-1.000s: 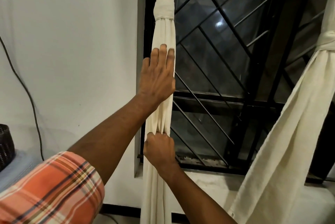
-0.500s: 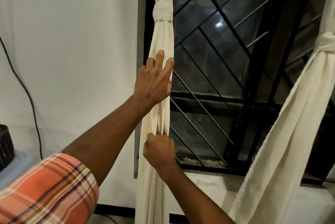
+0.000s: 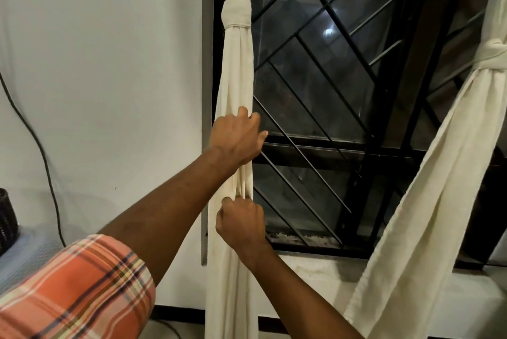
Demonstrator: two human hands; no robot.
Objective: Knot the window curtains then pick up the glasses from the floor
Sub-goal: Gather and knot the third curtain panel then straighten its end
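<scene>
Single head-worn view, aimed forward and slightly up at the window grille (image 3: 343, 108), held close, arms entering from below

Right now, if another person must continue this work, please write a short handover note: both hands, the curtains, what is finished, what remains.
Left hand: closed around the cream fabric left curtain, below its knot.
Right hand: fist gripping the same curtain just beneath the left hand.
Cream right curtain: knotted at, hanging diagonally over the white window sill.
Done: both curtains show a knot.
Left: release the left curtain, then pick up the glasses; they and the floor are not in view.
</scene>
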